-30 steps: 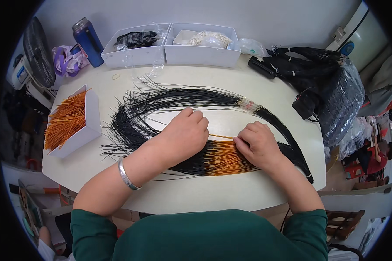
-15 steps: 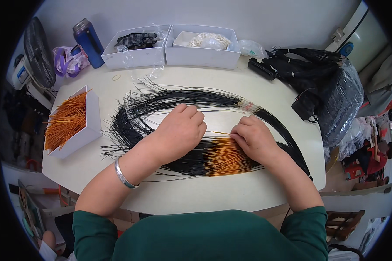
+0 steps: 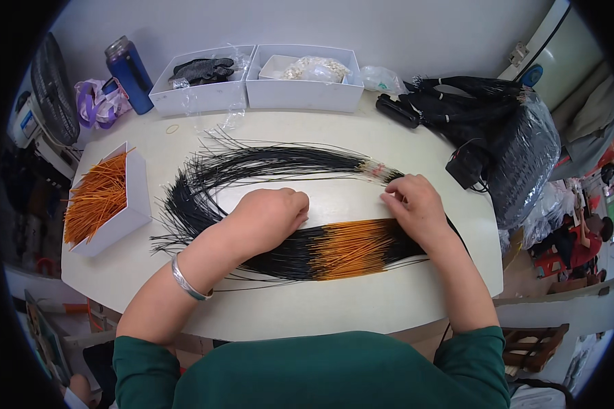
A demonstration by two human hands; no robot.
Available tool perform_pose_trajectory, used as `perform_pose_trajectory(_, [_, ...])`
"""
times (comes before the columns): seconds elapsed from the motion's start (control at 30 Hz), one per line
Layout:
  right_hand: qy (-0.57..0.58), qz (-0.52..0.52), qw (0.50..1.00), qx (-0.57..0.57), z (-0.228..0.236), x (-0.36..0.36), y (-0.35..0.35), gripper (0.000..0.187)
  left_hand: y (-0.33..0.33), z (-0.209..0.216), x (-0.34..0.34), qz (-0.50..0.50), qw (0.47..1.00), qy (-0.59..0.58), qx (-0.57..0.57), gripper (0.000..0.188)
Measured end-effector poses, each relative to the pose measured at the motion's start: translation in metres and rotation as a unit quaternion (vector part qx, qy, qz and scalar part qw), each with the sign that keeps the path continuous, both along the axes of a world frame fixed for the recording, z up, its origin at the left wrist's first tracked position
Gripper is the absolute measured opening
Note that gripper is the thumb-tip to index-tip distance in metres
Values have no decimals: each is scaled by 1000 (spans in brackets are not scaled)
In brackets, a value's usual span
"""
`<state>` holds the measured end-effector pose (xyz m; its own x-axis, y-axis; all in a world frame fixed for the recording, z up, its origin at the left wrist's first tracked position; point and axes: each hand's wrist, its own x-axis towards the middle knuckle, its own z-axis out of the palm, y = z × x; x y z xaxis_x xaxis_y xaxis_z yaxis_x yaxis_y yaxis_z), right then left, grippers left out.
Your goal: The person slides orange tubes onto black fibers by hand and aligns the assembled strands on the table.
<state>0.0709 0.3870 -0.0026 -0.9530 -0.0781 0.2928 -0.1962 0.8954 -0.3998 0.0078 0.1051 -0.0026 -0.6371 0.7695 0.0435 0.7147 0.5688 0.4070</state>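
A bundle of thin black wires (image 3: 280,255) lies in a wide loop on the table, with orange sleeves (image 3: 351,249) side by side across its near stretch. At the left of those sleeves, my left hand (image 3: 269,217) rests over the wires' upper edge, fingers curled closed; whatever is in them is hidden. My right hand (image 3: 419,210) is above the loop's right side, thumb and bent fingers apart, nothing visible between them. Close to its fingertips, a pale band (image 3: 373,170) gathers the far wires. Loose wire ends fan out at the left.
A white box of orange sleeves (image 3: 138,198) stands at the left. Along the back are a blue bottle (image 3: 129,76), a white box with dark gloves (image 3: 201,99) and another with pale small parts (image 3: 303,97). Wrapped black bundles (image 3: 518,153) and a black adapter (image 3: 466,163) occupy the right.
My right hand has left the single orange-sleeved wire and moved up and right, its fingers parting. My left hand has shifted slightly down and left. The camera view has shifted a little.
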Motion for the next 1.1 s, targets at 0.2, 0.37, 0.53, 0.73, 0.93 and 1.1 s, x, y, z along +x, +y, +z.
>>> perform_pose_trajectory(0.2, [-11, -66, 996, 54, -7, -4, 14, 17, 14, 5, 3, 34, 998, -14, -60, 27])
perform_pose_trajectory(0.37, [-26, -77, 995, 56, -9, -5, 15, 18, 18, 0, 3, 40, 999, 13, -19, 37])
perform_pose_trajectory(0.53, [-22, -69, 997, 28, -9, -3, 18, 20, 30, 5, 3, 80, 997, -1, -17, 43])
perform_pose_trajectory(0.73, [-85, -81, 993, 3, -6, -4, 17, 23, 33, 1, 2, 108, 993, -19, -37, 42])
perform_pose_trajectory(0.93, [-102, -85, 991, -32, -2, -5, 15, 31, 35, -7, 3, 114, 993, 8, -25, 38])
perform_pose_trajectory(1.1, [-121, -101, 984, -80, 1, -6, 11, 34, 37, -4, 3, 129, 991, -4, -33, 37])
